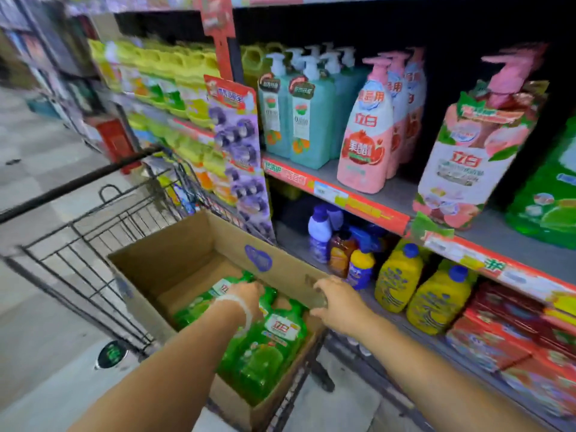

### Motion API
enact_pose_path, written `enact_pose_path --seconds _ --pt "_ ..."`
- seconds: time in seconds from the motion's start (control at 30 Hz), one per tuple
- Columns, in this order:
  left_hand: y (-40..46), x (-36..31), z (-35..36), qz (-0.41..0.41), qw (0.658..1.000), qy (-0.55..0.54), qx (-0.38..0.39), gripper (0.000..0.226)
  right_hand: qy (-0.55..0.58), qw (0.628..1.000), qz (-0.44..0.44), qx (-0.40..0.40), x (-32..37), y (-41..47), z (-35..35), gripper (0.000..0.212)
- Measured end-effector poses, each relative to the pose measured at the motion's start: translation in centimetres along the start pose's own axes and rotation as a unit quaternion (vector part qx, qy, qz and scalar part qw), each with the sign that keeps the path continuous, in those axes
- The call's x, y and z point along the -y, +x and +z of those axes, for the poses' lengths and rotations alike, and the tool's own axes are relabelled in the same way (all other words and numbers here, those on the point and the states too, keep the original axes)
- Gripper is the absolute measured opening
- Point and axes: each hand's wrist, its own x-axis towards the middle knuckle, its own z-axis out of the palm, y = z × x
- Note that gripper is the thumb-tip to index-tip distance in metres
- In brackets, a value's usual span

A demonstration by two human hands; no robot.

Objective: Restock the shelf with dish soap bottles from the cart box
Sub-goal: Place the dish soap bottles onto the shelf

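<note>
An open cardboard box [193,241] sits in a black wire cart [93,244]. Several green dish soap bottles [268,347] lie in the box's near end. My left hand [246,296] reaches down into the box and rests on the tops of the green bottles; whether its fingers are closed on one is hidden. My right hand [339,302] grips the right wall of the box at its rim. More green dish soap [551,194] stands at the far right of the middle shelf [358,185].
The middle shelf holds teal pump bottles [299,120] and pink bottles [367,135], with a bare gap between the pink ones. Yellow bottles [402,275] and red packs [511,338] fill the lower shelf. A purple hanging strip [243,151] hangs beside the cart. Grey tiled floor lies to the left.
</note>
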Motion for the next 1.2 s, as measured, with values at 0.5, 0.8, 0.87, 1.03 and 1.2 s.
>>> enact_pose_path --seconds 0.5,0.8,0.87,1.03,1.2 --pt "16.9 20.6 2.8 0.015 0.979 -0.042 0.199 0.049 0.196 0.931 0.239 0.192 14.3 20.2 19.9 0.057" --pt "25.8 24.2 9.2 0.061 0.956 -0.010 0.285 0.048 0.393 0.809 0.415 0.138 14.8 26.6 27.9 0.061" --pt "27.2 25.0 10.4 0.042 0.954 -0.023 0.297 0.051 0.421 0.769 0.471 0.097 15.1 28.0 29.0 0.048" --pt "28.6 25.7 11.0 -0.001 0.951 -0.038 0.307 0.054 0.448 0.711 0.531 0.112 15.6 28.9 30.3 0.028" --pt "29.7 26.6 11.3 -0.005 0.949 0.005 0.317 0.059 0.378 0.752 0.516 0.157 17.0 30.9 31.6 0.028"
